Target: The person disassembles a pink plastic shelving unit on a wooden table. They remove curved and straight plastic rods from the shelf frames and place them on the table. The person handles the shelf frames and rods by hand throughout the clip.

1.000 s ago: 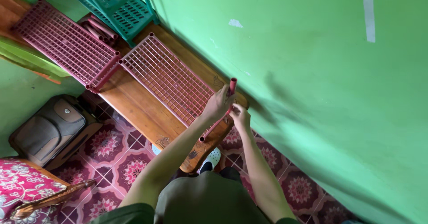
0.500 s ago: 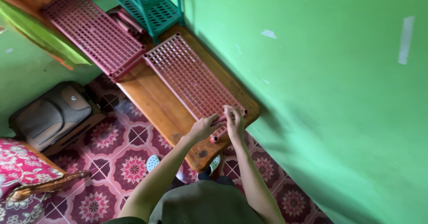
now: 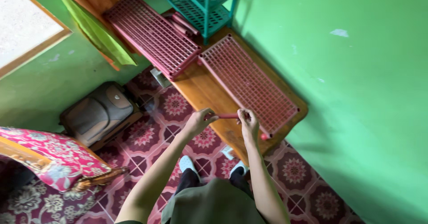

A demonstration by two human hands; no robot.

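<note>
Two hands meet over the near end of the desk in the single head view, and between them they hold a short red tube level, lying roughly crosswise. The left hand is curled round the tube's left end, fingers closed on it; the right hand pinches the right end with fingers bent. Neither hand is spread.

Just beyond the right hand lies a red grid panel, flat on the desk, its long side running along the green wall. A small red socket at its near corner sits just beside the right wrist. A second grid panel lies farther up the desk, with a bundle of spare tubes behind it and a teal rack standing at the far end. On the tiled floor to the left rests a grey bag; a floral cushion fills the lower left corner.

As a judgement on risk: the tube is held in the air over the desk's edge, so a slack grip at either end could let it drop to the tiles and roll toward the bag or under the desk. The near panel corner hangs close to the desk edge, and a nudge from the right forearm could tip or slide it off. Pushing a tube at an angle into a corner socket might jam it or strain the thin plastic.
</note>
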